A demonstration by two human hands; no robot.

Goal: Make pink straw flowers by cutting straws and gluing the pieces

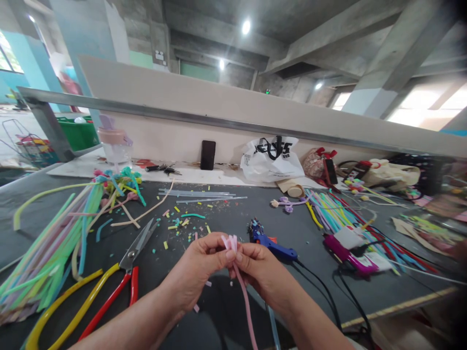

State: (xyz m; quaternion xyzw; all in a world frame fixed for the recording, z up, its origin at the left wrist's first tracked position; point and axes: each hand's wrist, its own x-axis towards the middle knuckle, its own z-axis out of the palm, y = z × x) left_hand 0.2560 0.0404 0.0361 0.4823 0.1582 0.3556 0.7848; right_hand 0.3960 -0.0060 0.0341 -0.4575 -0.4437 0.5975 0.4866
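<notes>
Both hands meet above the dark table [146, 253], pinching a pink pipe cleaner [245, 304]. Its top is bunched into several short pale-pink loops or ends that stick up between the fingertips. My left hand [206, 257] grips the bunch from the left with thumb and fingers. From the right, my right hand [257, 265] holds the same piece just under the bunch. The long pink stem hangs down toward the front edge. A blue glue gun [277, 248] lies behind my right hand, and large scissors [127, 262] with red and yellow handles lie open to the left.
Colourful pipe cleaners [47, 257] are heaped at the left, more [335, 209] at the right. Small cut scraps [178, 226] and glue sticks [204, 194] lie mid-table. A purple glue gun [350, 255] with cords is at right. Behind stand a phone [207, 155] and white bag [272, 160].
</notes>
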